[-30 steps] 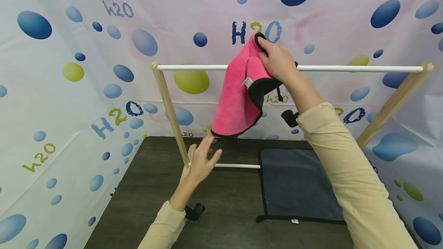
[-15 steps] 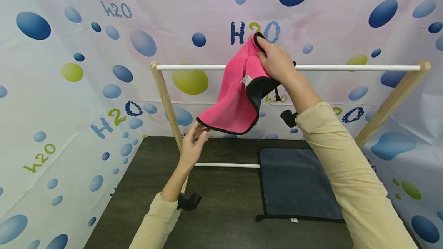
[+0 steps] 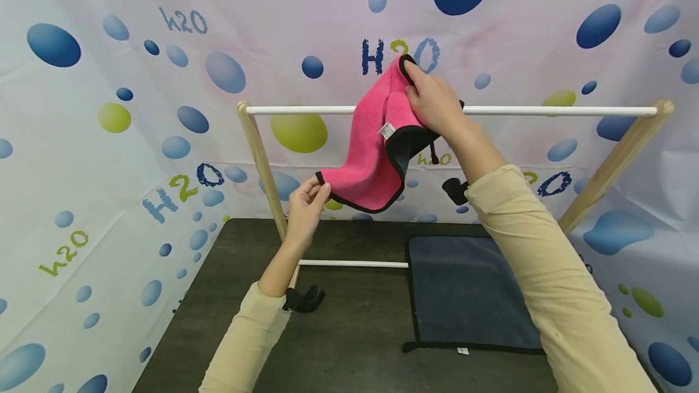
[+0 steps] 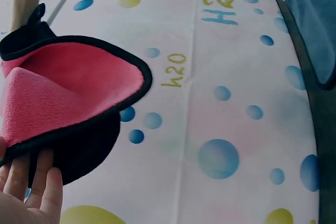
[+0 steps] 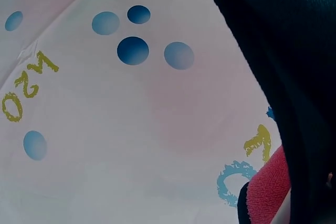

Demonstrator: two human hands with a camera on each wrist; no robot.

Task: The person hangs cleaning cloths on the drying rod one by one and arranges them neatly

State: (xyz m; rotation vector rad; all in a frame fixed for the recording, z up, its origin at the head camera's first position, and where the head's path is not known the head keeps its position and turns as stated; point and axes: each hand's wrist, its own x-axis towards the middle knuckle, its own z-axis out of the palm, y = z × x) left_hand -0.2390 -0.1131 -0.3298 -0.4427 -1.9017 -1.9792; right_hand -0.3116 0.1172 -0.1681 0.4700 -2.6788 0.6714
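A pink plush cloth (image 3: 371,156) with black edging, a dark reverse side and a small white label hangs in folds across the white top rail (image 3: 557,111) of a wooden-ended rack. High up, my right hand (image 3: 435,102) grips its upper edge. My left hand (image 3: 303,208) pinches the lower left corner between thumb and fingers and draws it out to the left. In the left wrist view the fingers of the left hand (image 4: 31,192) lie under the cloth (image 4: 68,87), against its dark side. Dark fabric (image 5: 283,51) fills the right of the right wrist view.
A dark grey cloth (image 3: 475,296) with black edging lies flat on the dark wooden table (image 3: 349,344), at the right. The rack's wooden end posts (image 3: 262,168) stand left and right, with a lower white rail (image 3: 355,264) near the table. A patterned curtain (image 3: 180,77) hangs behind.
My left hand rose from below the pink cloth, reached its lower left corner and now pinches it, lifting it up and left. My right hand kept its grip in nearly the same place.
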